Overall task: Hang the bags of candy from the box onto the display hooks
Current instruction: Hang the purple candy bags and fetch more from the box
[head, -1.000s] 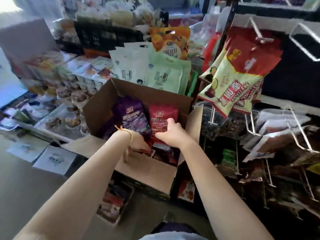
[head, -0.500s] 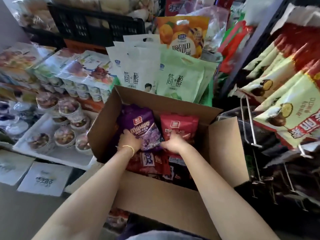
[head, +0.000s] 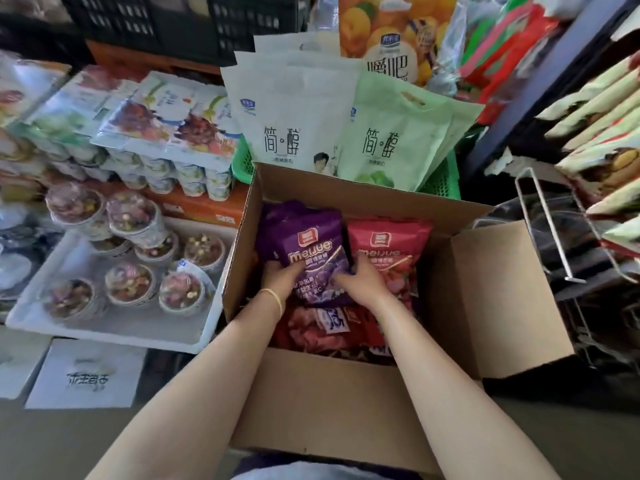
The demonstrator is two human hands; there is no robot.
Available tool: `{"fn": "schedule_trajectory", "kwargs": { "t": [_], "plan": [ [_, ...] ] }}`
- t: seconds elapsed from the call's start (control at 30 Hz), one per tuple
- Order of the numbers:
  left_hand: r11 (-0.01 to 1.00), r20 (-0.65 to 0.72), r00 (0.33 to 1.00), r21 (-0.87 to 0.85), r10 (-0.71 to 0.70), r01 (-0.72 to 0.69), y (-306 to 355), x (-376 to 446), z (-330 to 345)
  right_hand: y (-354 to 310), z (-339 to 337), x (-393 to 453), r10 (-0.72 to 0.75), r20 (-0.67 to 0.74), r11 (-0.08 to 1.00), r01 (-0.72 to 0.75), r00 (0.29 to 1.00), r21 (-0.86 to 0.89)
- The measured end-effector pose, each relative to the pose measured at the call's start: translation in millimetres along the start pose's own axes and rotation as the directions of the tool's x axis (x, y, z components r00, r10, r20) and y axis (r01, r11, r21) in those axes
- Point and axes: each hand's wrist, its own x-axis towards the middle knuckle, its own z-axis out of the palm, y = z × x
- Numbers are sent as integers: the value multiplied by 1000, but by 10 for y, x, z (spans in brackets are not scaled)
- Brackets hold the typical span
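An open cardboard box (head: 329, 403) stands in front of me with candy bags inside. Both hands are in the box on a purple candy bag (head: 311, 244). My left hand (head: 282, 277) grips its left lower edge, and my right hand (head: 360, 278) holds its right lower edge. A red candy bag (head: 391, 244) stands beside the purple one on the right. More red bags (head: 322, 327) lie flat beneath my wrists. Bare wire display hooks (head: 554, 230) stick out from the rack on the right.
White and green pouches (head: 304, 119) stand in a green basket behind the box. Cups of snacks fill a white tray (head: 114, 330) at the left. Yellow-green bags (head: 602, 133) hang on hooks at the upper right. The box's right flap (head: 502, 299) stands open.
The view has moved closer to the box. My right hand has shifted left from the red bag onto the purple bag, which both hands now hold.
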Motion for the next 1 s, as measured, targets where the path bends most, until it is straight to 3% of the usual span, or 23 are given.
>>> {"fn": "schedule_trajectory", "kwargs": {
  "t": [0.13, 0.23, 0.33, 0.53, 0.73, 0.87, 1.0],
  "plan": [
    [996, 95, 995, -92, 17, -8, 81, -116, -17, 34, -45, -33, 34, -2, 999, -34, 999, 11],
    [991, 208, 978, -133, 26, 1, 302, -313, 45, -61, -209, -197, 1, -77, 980, 15, 997, 200],
    [986, 319, 943, -161, 90, -40, 539, -553, 113, -196, -427, -378, -56, -56, 926, 73, 997, 371],
    [932, 272, 913, -284, 304, -225, 942, -1288, 447, -435, -999, -917, -272, -145, 825, 308, 951, 473],
    [860, 305, 826, -363, 474, -360, 967, -2210, 1182, -135, -1948, -1748, -327, -270, 775, 420, 906, 472],
    [839, 398, 746, -363, 533, -406, 776, -2877, 1966, 436, -2708, -2281, -221, -398, 802, 398, 890, 445],
    [818, 395, 718, -337, 573, -467, 519, -3547, 2928, 1118, -3472, -2684, -188, -515, 725, 472, 837, 502]
  ]
}}
